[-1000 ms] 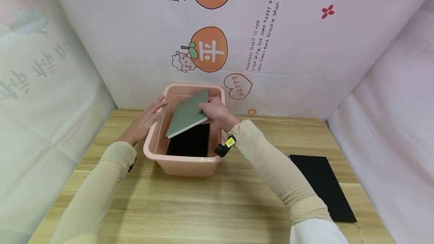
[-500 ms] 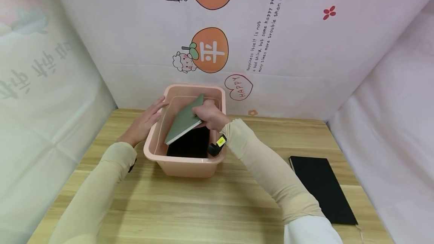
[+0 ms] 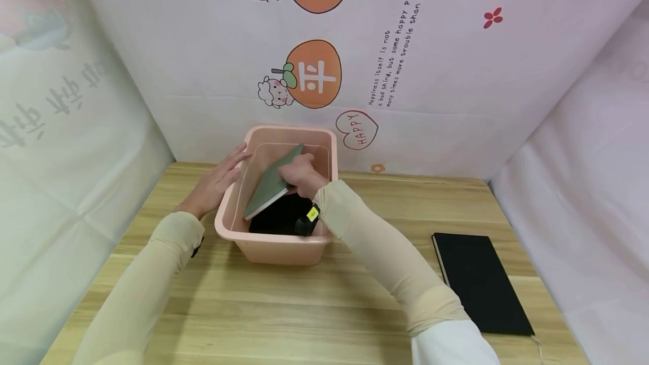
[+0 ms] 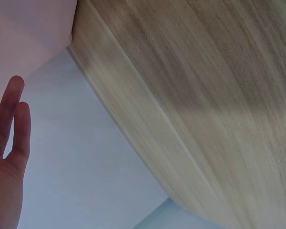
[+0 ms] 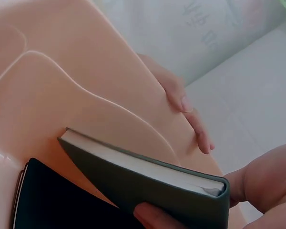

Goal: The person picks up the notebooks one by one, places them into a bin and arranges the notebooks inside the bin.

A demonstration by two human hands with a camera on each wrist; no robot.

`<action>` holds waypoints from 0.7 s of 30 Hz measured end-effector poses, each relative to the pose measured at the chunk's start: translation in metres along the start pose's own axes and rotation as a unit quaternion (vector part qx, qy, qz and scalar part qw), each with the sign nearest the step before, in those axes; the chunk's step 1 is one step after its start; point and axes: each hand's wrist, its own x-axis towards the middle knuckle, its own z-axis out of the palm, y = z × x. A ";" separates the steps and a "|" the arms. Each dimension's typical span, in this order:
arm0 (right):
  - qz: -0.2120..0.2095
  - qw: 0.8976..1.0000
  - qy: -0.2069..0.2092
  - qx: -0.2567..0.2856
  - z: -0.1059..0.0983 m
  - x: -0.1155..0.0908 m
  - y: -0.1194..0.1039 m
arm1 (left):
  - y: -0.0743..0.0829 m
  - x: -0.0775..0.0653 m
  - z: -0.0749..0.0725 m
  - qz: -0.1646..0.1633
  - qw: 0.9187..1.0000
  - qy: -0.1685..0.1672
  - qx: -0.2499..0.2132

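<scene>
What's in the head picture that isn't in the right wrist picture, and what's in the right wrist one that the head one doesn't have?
Only the head view shows the black book on the table, the wooden table and the orange drawings on the wall.

Only the right wrist view shows the underside of the green book, with a finger against it.

Both show the pink bin, the black book inside it, the left hand and the right hand.
</scene>
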 end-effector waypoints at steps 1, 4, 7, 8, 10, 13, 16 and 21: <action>-0.002 1.000 0.000 -0.004 0.001 0.000 0.000 | 0.000 0.000 0.000 0.000 1.000 0.000 0.000; -0.007 1.000 0.005 -0.030 0.003 0.001 0.001 | 0.001 -0.001 0.000 0.004 1.000 -0.003 -0.002; -0.006 0.996 0.011 -0.092 0.002 0.002 0.002 | 0.000 -0.001 -0.001 0.004 1.000 -0.008 -0.003; -0.004 0.993 0.012 -0.115 0.002 0.003 0.002 | -0.001 -0.001 -0.001 0.005 1.000 -0.011 -0.003; 0.001 0.988 0.011 -0.151 0.001 0.003 0.002 | -0.002 0.000 -0.001 0.008 1.000 -0.012 0.001; 0.005 0.978 -0.003 -0.208 -0.001 0.006 0.001 | -0.004 0.002 -0.003 0.011 1.000 -0.016 0.009; 0.016 0.964 -0.010 -0.264 -0.003 0.015 0.005 | -0.003 0.003 -0.004 0.010 1.000 -0.019 0.010; 0.020 0.937 -0.016 -0.349 -0.011 0.073 0.036 | -0.002 0.003 -0.003 0.006 1.000 -0.015 0.007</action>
